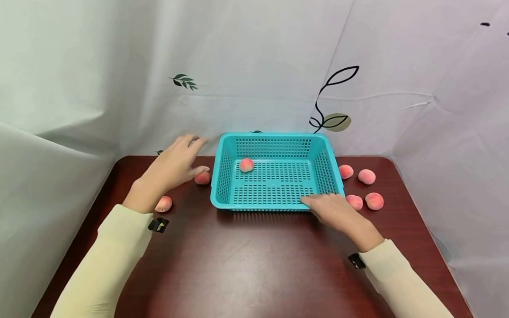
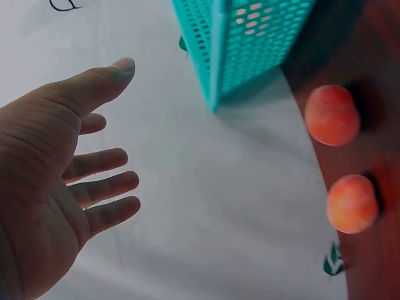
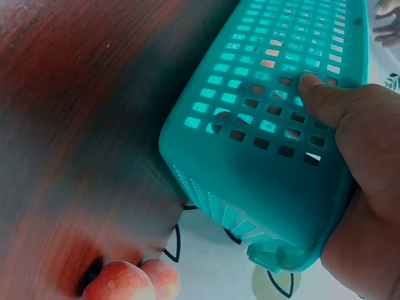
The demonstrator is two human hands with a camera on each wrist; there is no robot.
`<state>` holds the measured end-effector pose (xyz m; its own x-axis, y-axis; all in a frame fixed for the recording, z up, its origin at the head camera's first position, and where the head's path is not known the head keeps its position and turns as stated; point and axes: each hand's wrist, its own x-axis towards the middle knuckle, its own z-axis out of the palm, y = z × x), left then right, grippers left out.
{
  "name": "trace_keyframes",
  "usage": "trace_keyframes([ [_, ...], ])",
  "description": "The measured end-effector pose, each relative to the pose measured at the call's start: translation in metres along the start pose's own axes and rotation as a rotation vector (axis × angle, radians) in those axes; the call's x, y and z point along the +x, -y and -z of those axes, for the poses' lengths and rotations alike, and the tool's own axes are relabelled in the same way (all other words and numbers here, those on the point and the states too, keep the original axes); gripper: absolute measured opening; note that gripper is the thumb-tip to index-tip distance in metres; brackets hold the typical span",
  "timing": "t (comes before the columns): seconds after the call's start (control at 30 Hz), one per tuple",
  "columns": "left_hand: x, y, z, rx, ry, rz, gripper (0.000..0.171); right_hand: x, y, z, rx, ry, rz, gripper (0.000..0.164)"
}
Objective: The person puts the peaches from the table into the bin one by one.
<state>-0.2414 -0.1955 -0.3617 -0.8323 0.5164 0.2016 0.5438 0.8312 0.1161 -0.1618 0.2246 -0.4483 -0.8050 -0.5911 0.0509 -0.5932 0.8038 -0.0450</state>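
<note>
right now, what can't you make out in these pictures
Right wrist view: the right hand, its fingers mostly hidden behind the basket wall.
Head view: the peach just left of the basket, its top covered by the left hand.
Left wrist view: the basket's rest, cut off by the top edge.

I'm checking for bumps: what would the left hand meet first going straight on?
Probably the basket, at its far left corner; depth is unclear, so the left hand might pass over it.
</note>
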Motion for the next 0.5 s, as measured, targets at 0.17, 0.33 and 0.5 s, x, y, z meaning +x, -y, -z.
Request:
trace_keyframes([
  [0.17, -0.018, 0.01, -0.013, 0.007, -0.047, 0.015, 0.075, -0.001, -0.001, -0.002, -0.001, -0.013, -0.004, 0.016],
  [0.33, -0.037, 0.023, -0.028, 0.004, -0.069, 0.027, 0.069, -0.002, -0.001, -0.005, -0.003, -0.036, 0.004, 0.016],
  [0.5, -0.052, 0.033, -0.042, -0.037, -0.026, 0.09, 0.067, -0.004, 0.0, -0.007, -0.003, -0.06, 0.011, 0.021],
])
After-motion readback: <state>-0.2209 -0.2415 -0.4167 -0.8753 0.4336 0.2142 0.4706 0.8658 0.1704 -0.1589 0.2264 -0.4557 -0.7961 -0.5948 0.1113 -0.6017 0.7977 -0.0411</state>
